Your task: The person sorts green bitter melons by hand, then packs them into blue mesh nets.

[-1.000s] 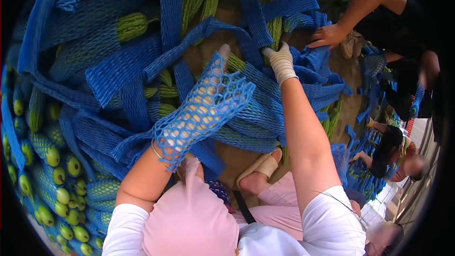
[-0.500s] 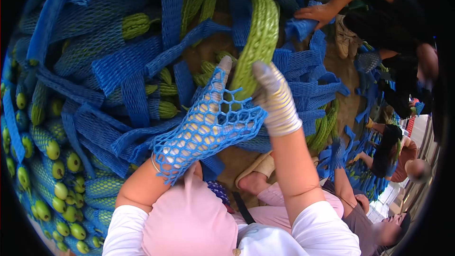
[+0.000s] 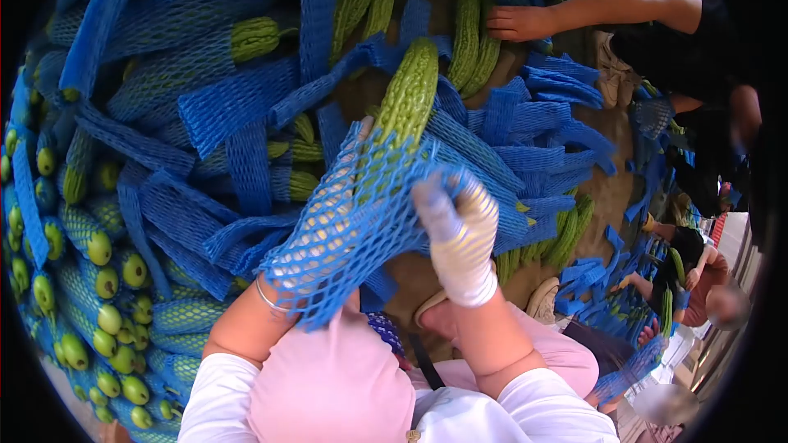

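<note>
Brown floor (image 3: 609, 189) edges netting pile (image 3: 533, 118); right hand (image 3: 465, 226) pinches blue mesh (image 3: 379, 230) partway over ridged gourd (image 3: 408, 92); left hand (image 3: 325, 212) sheathed inside, grip unclear.

Strong fisheye curvature, blackened edges

Left hand (image 3: 322, 228): gloved, left of frame centre, aimed toward upper centre; fingers partly obscured. Right hand (image 3: 466, 238): gloved, just right of centre, thumb and fingers curled, slight blur. Both forearms angle inward from lower frame, elbows bent.
</note>
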Motion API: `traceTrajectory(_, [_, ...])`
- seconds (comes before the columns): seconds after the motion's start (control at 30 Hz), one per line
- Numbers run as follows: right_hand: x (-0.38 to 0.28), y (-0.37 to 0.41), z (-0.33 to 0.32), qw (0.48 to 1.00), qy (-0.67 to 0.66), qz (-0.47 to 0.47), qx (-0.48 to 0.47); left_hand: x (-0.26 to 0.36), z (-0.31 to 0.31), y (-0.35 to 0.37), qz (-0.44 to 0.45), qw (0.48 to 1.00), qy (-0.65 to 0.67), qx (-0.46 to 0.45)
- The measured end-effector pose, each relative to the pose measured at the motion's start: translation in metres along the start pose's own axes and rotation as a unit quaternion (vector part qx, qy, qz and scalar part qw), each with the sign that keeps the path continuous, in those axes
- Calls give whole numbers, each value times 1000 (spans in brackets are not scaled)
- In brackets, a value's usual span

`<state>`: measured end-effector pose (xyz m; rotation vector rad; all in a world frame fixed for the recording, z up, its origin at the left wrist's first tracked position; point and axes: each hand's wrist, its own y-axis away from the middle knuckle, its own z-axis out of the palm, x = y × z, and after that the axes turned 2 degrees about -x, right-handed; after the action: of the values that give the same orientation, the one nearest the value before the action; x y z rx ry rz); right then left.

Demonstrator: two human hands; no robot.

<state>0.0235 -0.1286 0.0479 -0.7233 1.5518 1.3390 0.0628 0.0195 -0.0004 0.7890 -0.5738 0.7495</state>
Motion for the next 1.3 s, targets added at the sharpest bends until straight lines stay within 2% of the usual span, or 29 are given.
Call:
traceTrajectory(0.07, [-13,-51,-2,994,81,-62,35,6,-12,0,143,962,-229,-31])
traceTrajectory(0.1, [-13,-73,-2,996,47,-73,22,8,-18,1,210,916,-337,-48])
traceTrajectory(0.13, [-13,-94,-4,996,13,-86,9,11,-23,2,274,853,-439,-66])
traceTrajectory(0.2, [-10,-133,-9,994,39,-95,-28,19,-27,1,389,678,-617,-95])
traceTrajectory(0.23, [-1,-155,-14,993,39,-103,-38,25,-21,0,387,678,-618,-94])
traceTrajectory(0.27, [11,-176,-19,992,38,-110,-48,35,-7,-1,251,870,-420,-64])
traceTrajectory(0.3, [19,-196,-27,989,74,-118,-40,44,6,-2,92,979,-183,-26])
traceTrajectory(0.33, [22,-210,-30,991,64,-112,-22,47,11,-3,-74,994,73,14])
traceTrajectory(0.43, [50,-240,-49,990,91,-104,24,43,8,-2,-71,996,36,33])
traceTrajectory(0.5, [60,-243,-62,934,336,-94,82,40,5,0,-78,997,13,26])
traceTrajectory(0.53, [56,-231,-60,933,337,-95,82,37,3,2,-84,996,-10,19])
traceTrajectory(0.6, [50,-181,-59,946,257,-87,177,25,5,7,-50,997,-57,6])
traceTrajectory(0.63, [42,-153,-60,992,57,43,105,17,5,9,-18,994,-106,-6])
traceTrajectory(0.67, [36,-125,-63,974,-147,171,28,4,1,11,63,968,-235,-60])
traceTrajectory(0.7, [41,-103,-62,954,-250,163,-16,-3,1,15,106,917,-365,-120])
traceTrajectory(0.73, [45,-82,-62,922,-350,151,-59,-9,2,20,148,843,-485,-178])
traceTrajectory(0.77, [43,-64,-68,926,-330,174,-59,-13,4,24,114,845,-451,-264])
traceTrajectory(0.8, [39,-47,-73,928,-309,198,-59,-9,9,26,159,840,-421,-302])
traceTrajectory(0.87, [35,-19,-80,930,-307,196,-58,9,-1,26,105,846,-356,-384])
traceTrajectory(0.9, [34,-7,-84,940,-278,185,-75,15,-5,29,-22,912,-231,-339])
traceTrajectory(0.93, [34,4,-85,948,-250,176,-92,16,-5,28,31,947,-221,-229])
traceTrajectory(1.0, [26,22,-77,948,-229,193,-107,17,12,17,59,991,-122,14])
traceTrajectory(1.07, [22,35,-55,966,-179,149,-112,5,14,4,124,966,-225,-7])
traceTrajectory(1.13, [24,41,-49,973,-163,140,-90,4,26,9,160,965,-207,12])
traceTrajectory(1.2, [24,41,-47,982,-148,103,-46,18,25,20,-84,947,-291,-107])
traceTrajectory(1.23, [27,41,-54,987,-110,114,-40,8,19,22,-64,922,-343,-169])
traceTrajectory(1.27, [25,42,-57,987,-112,112,-41,8,19,29,-7,894,-415,-168])
traceTrajectory(1.3, [21,44,-57,987,-105,108,-60,5,15,30,65,892,-410,-176])
